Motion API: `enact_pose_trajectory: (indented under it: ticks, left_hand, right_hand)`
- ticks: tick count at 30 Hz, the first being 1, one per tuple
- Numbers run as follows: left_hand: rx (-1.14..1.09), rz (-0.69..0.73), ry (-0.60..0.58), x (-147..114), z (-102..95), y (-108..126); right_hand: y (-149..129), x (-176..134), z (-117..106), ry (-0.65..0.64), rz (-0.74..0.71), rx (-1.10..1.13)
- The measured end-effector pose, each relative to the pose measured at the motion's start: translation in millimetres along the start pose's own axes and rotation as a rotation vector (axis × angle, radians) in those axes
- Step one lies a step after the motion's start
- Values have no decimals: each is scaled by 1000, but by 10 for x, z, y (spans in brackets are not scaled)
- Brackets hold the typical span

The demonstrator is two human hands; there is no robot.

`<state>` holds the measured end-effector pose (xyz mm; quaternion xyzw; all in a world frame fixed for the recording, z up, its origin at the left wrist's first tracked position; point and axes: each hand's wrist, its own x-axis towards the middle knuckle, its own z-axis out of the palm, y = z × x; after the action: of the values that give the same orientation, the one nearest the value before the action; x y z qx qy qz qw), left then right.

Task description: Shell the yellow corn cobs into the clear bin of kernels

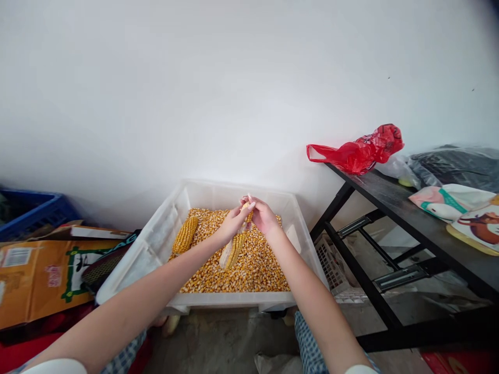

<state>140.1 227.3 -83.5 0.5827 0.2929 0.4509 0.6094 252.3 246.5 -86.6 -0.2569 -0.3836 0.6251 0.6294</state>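
Note:
My left hand and my right hand meet above a translucent plastic bin, their fingers closed around a corn cob. Fingers hide much of that cob; pale and yellow patches show between them. Loose corn kernels spread over the bin's floor. Just below my hands, a partly stripped corn cob rests on the kernels, with a pale bare side and yellow rows. At the bin's left inner side lies a full yellow corn cob.
A black-framed table stands at the right, bearing a red plastic bag and other packages. On the left are an orange cardboard box and a blue crate. A white wall rises behind the bin.

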Motion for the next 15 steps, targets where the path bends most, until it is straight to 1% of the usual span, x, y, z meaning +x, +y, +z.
enact_pose_trajectory:
  ticks: [3, 7, 9, 11, 15]
  left_hand:
    - [4, 20, 4, -1, 3, -13]
    - [-137, -40, -43, 20, 17, -37]
    - [-172, -62, -48, 24, 18, -29]
    - [-146, -42, -34, 20, 11, -9]
    - [-30, 60, 11, -5, 4, 21]
  right_hand:
    - [-24, 2, -6, -29, -3, -1]
    - [-58, 18, -43, -38, -3, 13]
    - [-50, 23, -54, -37, 4, 18]
    - [-28, 24, -54, -40, 7, 1]
    - [9, 12, -25, -44, 9, -33]
